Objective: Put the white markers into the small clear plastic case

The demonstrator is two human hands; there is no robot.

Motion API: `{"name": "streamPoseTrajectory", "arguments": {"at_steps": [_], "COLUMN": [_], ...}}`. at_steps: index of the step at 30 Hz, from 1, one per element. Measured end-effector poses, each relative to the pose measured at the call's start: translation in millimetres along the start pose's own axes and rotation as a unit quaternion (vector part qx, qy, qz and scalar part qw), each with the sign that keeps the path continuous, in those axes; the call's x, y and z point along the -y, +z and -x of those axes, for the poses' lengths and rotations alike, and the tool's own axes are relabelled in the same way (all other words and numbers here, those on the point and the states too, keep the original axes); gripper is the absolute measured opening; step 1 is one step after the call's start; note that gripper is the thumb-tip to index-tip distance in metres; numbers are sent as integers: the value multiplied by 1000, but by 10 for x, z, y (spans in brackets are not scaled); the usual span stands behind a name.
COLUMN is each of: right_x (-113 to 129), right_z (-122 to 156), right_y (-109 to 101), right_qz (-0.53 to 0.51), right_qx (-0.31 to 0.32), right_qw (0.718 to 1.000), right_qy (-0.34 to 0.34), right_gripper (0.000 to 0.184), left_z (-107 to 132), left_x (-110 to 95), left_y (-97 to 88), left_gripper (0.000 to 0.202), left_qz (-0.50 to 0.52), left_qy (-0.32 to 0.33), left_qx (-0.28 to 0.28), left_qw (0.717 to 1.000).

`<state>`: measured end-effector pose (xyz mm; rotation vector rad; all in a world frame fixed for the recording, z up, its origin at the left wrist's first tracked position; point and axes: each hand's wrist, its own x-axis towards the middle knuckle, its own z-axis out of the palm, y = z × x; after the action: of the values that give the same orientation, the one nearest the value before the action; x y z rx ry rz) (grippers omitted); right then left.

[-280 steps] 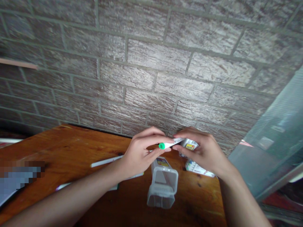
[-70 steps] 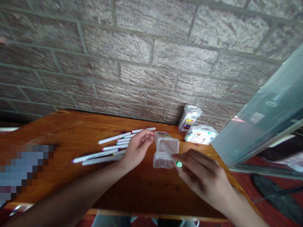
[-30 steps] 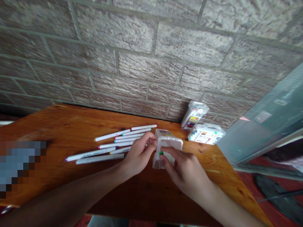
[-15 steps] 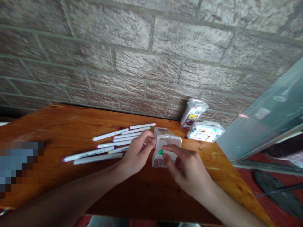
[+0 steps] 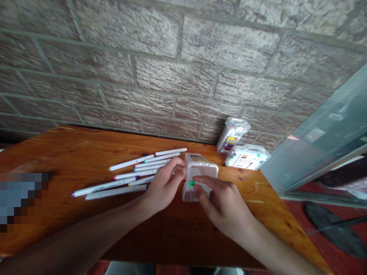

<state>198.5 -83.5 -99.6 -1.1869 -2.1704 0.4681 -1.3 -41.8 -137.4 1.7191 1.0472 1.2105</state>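
A clear plastic marker box [image 5: 204, 170] lies on its side on the wooden table, its open end facing me. Inside its lower left corner shows the round green end of a marker [image 5: 192, 183]. The thumb and index finger of my right hand [image 5: 222, 194] close around that green end at the box's mouth. My left hand [image 5: 166, 181] is at the box's left wall, fingers curled and fingertips against it; what lies behind them is hidden. Several white markers [image 5: 123, 173] with coloured tips lie left of the box, some partly covered by my left hand.
Two filled plastic marker cases, one upright [image 5: 233, 135] and one lower and wider [image 5: 248, 157], stand at the back right by the brick wall [image 5: 155, 76]. The wooden table [image 5: 77, 152] ends at the right beside a glass panel [image 5: 315, 130]. A pixelated patch covers the far left.
The view has shifted slightly, so everything sits a little further left. Both hands keep nearly the same pose at the box, and the green marker end stays between my right fingertips.
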Motion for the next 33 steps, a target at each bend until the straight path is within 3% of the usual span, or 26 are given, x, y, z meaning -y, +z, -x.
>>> {"name": "streamPoseTrajectory", "arguments": {"at_steps": [33], "right_x": [-13], "right_z": [-66], "right_y": [11], "right_qz": [-19], "right_qx": [-3], "right_qw": [1000], "right_qy": [-15], "right_gripper": [22], "left_z": [-2], "left_x": [11], "left_y": [16], "left_gripper": [23], "left_qz": [20], "left_qy": [-11], "left_qx": [14], "left_qw": [1000]}}
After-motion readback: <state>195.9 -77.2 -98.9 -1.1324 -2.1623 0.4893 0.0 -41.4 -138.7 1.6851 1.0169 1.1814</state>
